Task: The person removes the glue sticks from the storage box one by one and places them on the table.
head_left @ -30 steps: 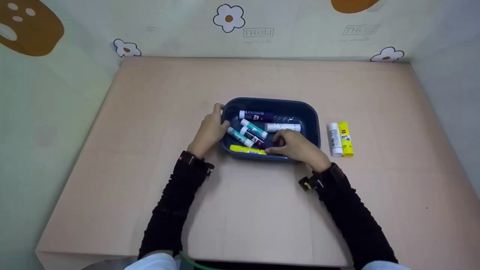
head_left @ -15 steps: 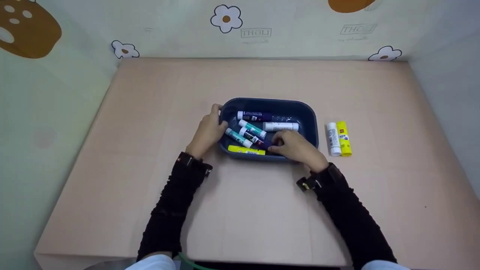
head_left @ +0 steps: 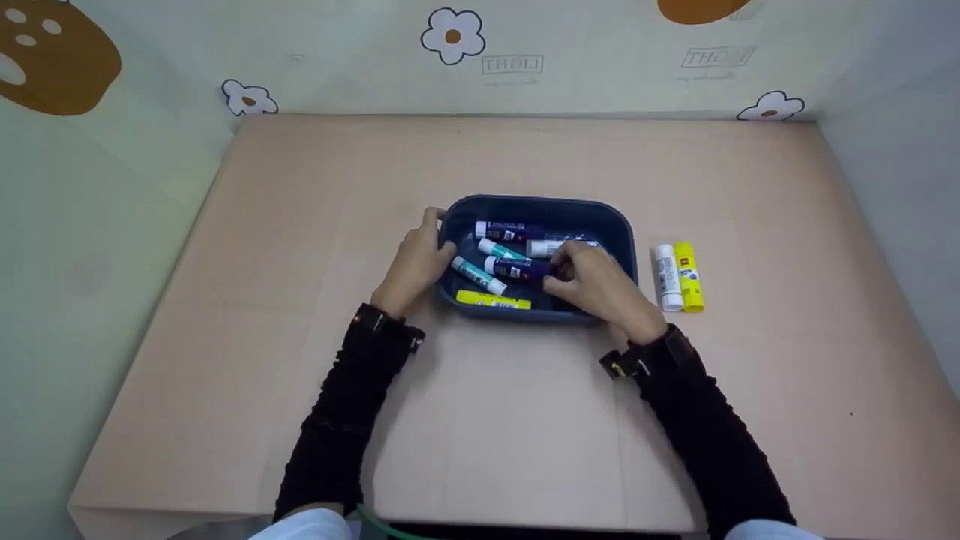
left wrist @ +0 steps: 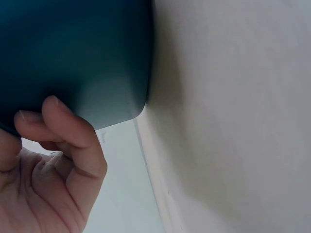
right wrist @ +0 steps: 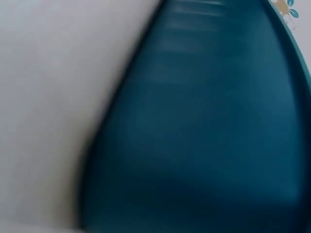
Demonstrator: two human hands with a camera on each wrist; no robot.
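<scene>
A dark blue tray [head_left: 617, 225] with rounded corners sits on the counter [head_left: 300, 225], holding several glue sticks. A purple glue stick [head_left: 517, 268] with a white cap lies near the tray's middle, and the right hand [head_left: 596, 289] pinches its right end with curled fingers. Around it in the tray lie a teal stick [head_left: 478, 275], a yellow stick [head_left: 493, 301] along the near wall and another purple stick [head_left: 508, 231] toward the far wall. The left hand [head_left: 416, 262] grips the tray's left rim. Only the left wrist view shows those fingers [left wrist: 73, 133] curled against the tray's outer wall [left wrist: 73, 53]; the right wrist view shows just a blur of blue wall [right wrist: 204, 136]. Right of the tray lie a white stick [head_left: 667, 277] and a yellow one [head_left: 688, 276], touching.
</scene>
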